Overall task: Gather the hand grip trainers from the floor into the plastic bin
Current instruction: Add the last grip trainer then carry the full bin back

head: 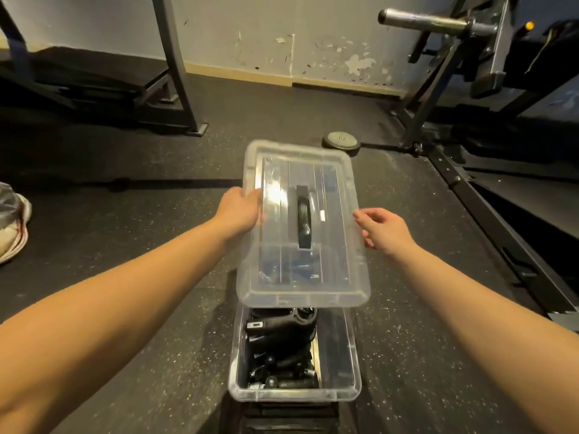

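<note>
A person's left hand [239, 211] grasps the left edge of a clear lid [313, 277], fingers curled under its rim, and holds it tilted above the far half of a clear plastic bin [294, 394] on a gym's dark rubber floor [141, 277]. The right hand [385, 228] hangs just beside the lid's right edge with its fingers loosely bent and nothing grasped; the thumb tip may be touching the rim, though motion blur makes that hard to confirm. A black handle [304, 217] runs along the middle of the lid.

The hand grip trainers [275, 333], black with bare metal coil springs, lie heaped inside the bin, mostly on its left side, in the near half left uncovered by the lid. The bin sits on a dark, low object at the near edge of the view.

On the floor beyond the lid lies a round weight plate [341, 140]. A worn pale shoe [12, 233] shows at the far left edge. Steel machine frames stand on both sides, a rack [175, 64] to the left and a bar-loaded machine [438, 73] to the right, against a chipped white wall [250, 32].
</note>
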A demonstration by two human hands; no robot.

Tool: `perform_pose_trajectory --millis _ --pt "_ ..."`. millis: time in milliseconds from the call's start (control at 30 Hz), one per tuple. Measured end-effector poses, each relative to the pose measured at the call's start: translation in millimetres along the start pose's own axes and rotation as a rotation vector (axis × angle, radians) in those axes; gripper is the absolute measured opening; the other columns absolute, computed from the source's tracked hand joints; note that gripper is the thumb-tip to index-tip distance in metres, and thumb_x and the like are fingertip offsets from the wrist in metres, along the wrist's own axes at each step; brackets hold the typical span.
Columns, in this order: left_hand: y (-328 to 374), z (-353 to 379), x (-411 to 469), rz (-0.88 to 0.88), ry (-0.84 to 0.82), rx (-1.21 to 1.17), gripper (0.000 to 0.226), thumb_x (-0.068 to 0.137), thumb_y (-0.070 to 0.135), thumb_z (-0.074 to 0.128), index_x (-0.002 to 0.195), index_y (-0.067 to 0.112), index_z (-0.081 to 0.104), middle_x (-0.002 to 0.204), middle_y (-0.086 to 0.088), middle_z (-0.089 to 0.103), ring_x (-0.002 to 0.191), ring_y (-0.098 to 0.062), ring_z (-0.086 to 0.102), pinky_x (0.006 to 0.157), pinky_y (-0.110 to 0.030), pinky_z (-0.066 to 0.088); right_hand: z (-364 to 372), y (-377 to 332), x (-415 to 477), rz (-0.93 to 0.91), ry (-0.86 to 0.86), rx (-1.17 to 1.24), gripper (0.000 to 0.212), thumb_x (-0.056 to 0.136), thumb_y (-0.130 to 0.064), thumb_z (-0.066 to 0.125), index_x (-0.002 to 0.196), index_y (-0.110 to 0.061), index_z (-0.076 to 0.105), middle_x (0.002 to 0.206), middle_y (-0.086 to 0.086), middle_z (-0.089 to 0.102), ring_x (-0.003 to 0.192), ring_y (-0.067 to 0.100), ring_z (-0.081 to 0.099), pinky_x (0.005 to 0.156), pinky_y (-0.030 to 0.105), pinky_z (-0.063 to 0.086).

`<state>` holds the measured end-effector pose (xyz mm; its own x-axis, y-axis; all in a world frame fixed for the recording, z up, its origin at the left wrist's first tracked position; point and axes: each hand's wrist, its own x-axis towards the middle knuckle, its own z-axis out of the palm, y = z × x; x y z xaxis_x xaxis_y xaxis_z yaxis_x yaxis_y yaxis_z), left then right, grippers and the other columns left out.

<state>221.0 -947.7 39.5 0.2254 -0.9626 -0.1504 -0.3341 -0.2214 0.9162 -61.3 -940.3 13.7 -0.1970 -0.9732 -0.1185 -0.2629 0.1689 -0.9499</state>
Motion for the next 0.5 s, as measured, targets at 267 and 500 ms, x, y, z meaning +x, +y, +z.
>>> perform_pose_trajectory --millis 267,500 --pt "-109 13 -32 -0.058 -0.260 0.702 0.050 0.096 0.054 0.048 0.082 0.009 0.064 0.079 -0.006 0.065 0.066 -0.022 0.059 0.059 -0.031 0.046 -10 77 -63 0.249 -0.219 -0.318 0.014 0.085 -0.023 0.079 0.093 -0.012 0.077 0.080 0.014 0.074 0.063 0.021 0.067 0.067 0.043 0.064" --pt "-127 23 -44 -0.028 -0.213 0.803 0.039 0.098 0.045 0.048 0.096 0.009 0.065 0.091 -0.007 0.067 0.078 -0.026 0.064 0.068 -0.034 0.053 4 99 -71 0.255 -0.250 -0.485 0.016 0.089 -0.030 0.073 0.090 -0.015 0.079 0.075 0.011 0.075 0.063 0.023 0.072 0.065 0.041 0.064"
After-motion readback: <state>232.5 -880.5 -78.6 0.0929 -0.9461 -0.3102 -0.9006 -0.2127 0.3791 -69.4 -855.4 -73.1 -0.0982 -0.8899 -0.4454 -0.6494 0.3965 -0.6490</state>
